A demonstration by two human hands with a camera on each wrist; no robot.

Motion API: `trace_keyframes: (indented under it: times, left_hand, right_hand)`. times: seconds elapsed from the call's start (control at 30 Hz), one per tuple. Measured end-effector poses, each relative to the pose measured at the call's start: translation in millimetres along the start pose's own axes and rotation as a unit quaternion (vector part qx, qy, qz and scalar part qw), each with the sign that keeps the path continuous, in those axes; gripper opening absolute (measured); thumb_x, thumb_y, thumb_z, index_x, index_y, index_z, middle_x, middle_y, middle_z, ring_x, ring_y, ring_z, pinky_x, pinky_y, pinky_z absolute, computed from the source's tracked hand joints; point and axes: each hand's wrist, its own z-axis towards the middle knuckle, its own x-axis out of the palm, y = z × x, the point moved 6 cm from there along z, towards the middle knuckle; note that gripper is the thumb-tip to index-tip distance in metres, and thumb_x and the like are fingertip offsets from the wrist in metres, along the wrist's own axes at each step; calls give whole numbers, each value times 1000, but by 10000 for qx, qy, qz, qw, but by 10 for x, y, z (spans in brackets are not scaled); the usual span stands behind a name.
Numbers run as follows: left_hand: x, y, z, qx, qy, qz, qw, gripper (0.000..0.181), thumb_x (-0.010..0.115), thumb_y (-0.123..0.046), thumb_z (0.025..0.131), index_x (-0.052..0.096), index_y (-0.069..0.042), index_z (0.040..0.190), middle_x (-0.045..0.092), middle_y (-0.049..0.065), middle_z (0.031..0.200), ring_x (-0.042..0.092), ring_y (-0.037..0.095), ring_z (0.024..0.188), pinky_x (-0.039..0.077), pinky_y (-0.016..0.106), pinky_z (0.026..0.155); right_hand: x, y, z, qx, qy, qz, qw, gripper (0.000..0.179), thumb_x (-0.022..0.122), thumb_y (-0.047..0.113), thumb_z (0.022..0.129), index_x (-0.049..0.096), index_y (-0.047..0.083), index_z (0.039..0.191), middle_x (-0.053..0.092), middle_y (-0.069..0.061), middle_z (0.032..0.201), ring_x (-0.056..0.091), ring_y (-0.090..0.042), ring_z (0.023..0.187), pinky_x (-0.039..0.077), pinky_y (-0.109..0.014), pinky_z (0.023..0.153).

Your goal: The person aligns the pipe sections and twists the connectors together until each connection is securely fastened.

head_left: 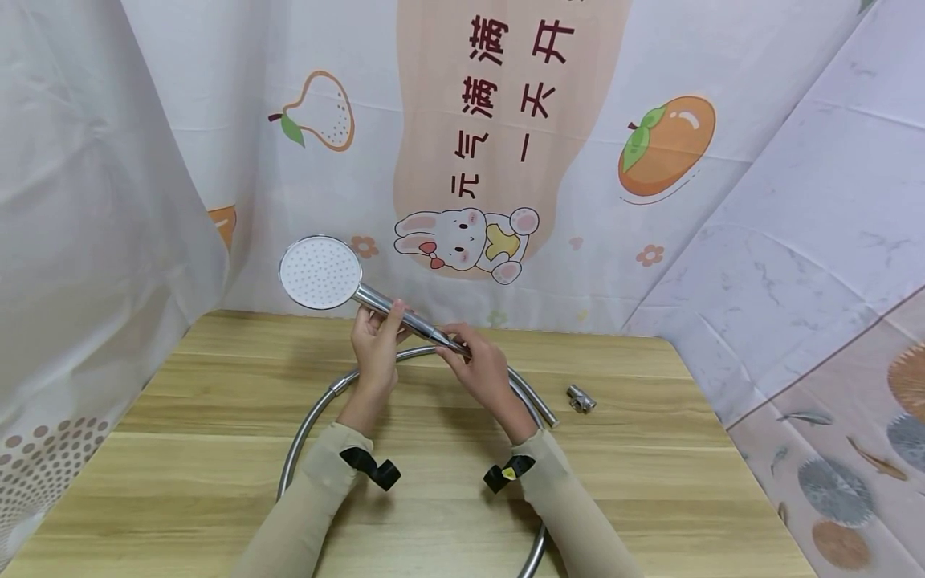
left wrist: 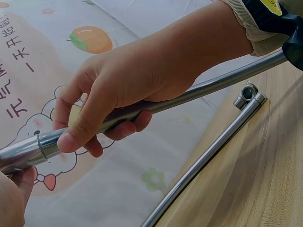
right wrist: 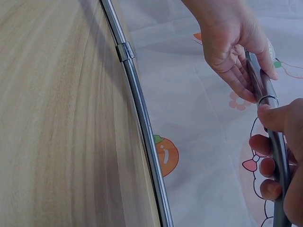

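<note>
A handheld shower head point(head_left: 319, 271) with a white nozzle face and chrome rim is held up above the back edge of the table, face toward me. My left hand point(head_left: 377, 345) grips its chrome handle point(head_left: 374, 300), thumb on top. At the handle's lower end, my right hand point(head_left: 480, 369) pinches the end of the metal shower hose point(left wrist: 177, 98). Handle and hose meet in line at a ring joint point(right wrist: 268, 100); whether they are threaded together cannot be told. From there the hose runs back under the right wrist and loops over the table.
A small chrome fitting point(head_left: 580, 399) lies on the wooden table point(head_left: 636, 466), right of the right hand. Near it is a free length of hose point(head_left: 538, 399). Another stretch of hose point(head_left: 295, 449), with a metal sleeve point(head_left: 340, 385), curves past the left forearm. Printed cloth point(head_left: 578, 265) hangs behind.
</note>
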Motion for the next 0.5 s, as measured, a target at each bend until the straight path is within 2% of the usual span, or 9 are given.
trace_keyframes:
  times: [0.27,0.5]
  left_hand:
    - [-6,4,-5,-9,-64,34,10000,12,69,-11,98,57,-11,101,71,1,87,74,12,76,63,28,70]
    - [-19,26,10,-14,-48,54,10000,12,69,-12,97,57,-13,100,71,3,89,74,12,76,63,28,71]
  right_hand:
    - [3,6,-5,47,138,18,9999,25,72,27,96,73,14,117,74,-3,97,57,-10,68,46,-23,60]
    - [16,-3,-5,63,212,-32,9997,23,70,27,97,73,13,114,75,-4,100,61,-12,72,51,-26,63]
